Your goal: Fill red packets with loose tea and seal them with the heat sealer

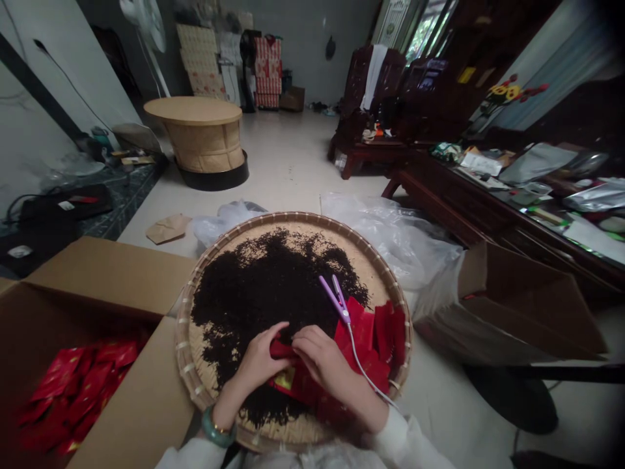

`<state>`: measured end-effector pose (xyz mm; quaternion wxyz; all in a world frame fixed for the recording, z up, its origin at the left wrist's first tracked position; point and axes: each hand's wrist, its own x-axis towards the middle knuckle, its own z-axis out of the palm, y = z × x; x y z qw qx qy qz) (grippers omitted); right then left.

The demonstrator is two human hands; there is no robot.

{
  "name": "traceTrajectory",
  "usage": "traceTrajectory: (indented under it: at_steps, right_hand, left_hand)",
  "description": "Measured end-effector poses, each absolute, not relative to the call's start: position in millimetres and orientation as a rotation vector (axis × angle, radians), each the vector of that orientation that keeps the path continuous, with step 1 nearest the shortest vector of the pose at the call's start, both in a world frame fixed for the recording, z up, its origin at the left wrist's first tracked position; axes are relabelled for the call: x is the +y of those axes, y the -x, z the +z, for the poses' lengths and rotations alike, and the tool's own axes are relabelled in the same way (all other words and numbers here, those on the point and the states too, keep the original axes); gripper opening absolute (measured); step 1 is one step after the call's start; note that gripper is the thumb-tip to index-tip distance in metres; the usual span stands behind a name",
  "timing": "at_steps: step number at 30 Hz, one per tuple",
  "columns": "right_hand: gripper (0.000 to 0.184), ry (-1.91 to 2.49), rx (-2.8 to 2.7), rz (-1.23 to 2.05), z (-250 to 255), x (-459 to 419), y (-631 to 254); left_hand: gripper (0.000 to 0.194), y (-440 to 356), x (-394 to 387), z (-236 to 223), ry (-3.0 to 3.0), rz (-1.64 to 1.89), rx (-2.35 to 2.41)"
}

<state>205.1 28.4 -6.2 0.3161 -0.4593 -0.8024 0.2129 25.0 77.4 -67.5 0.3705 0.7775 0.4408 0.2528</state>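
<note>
Over a round woven bamboo tray [183, 339], both hands work at a small red packet [282, 350]. My left hand [260, 357] curls its thumb and fingers around the packet's left side. On the packet's right side, my right hand [319, 357] closes with bent fingers that hide part of it. Dark dried tea leaves [273, 280] cover much of the tray. More red packets [364, 332] lie in the tray at the right, some under my right forearm. A purple mini flat iron [338, 301] rests with its jaws apart on the tea and packets, its white cord trailing toward me.
At the left stands an open cardboard box [131, 384] with several red packets [83, 384] inside. Another open box [522, 306] is at the right, near clear plastic bags [375, 228]. A round stool [195, 114] and a cluttered dark wooden table [439, 176] stand beyond.
</note>
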Motion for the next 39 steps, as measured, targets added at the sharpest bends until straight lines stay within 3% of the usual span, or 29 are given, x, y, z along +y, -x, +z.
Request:
traceTrajectory:
  at_steps: [4,12,17,24,32,39]
  right_hand:
    - [0.02,1.252,-2.12,0.538,2.4,26.4,-215.1]
    - [0.04,1.324,-2.095,0.615,-5.1,36.7,-225.3]
    - [0.03,1.473,-1.782,0.758,-6.5,38.7,-224.7]
    - [0.037,1.29,-1.158,1.046,-6.2,45.0,-214.7]
    - [0.026,1.598,-1.509,0.465,3.0,37.5,-214.1]
    - [0.025,1.711,-1.539,0.407,-16.3,45.3,-199.0]
  left_hand:
    - [0.018,-23.0,79.7,-63.3,-1.724,0.465,1.062]
    - [0.015,-24.7,77.0,-63.3,-1.733,0.375,1.052]
    - [0.01,-23.7,76.1,-65.6,-1.854,0.416,1.099]
    - [0.008,-29.4,71.4,-74.1,-1.993,0.216,1.141]
    - [0.014,-30.4,75.2,-80.4,-1.967,0.438,1.274]
    - [0.009,-27.7,73.1,-85.7,-2.118,0.468,1.26]
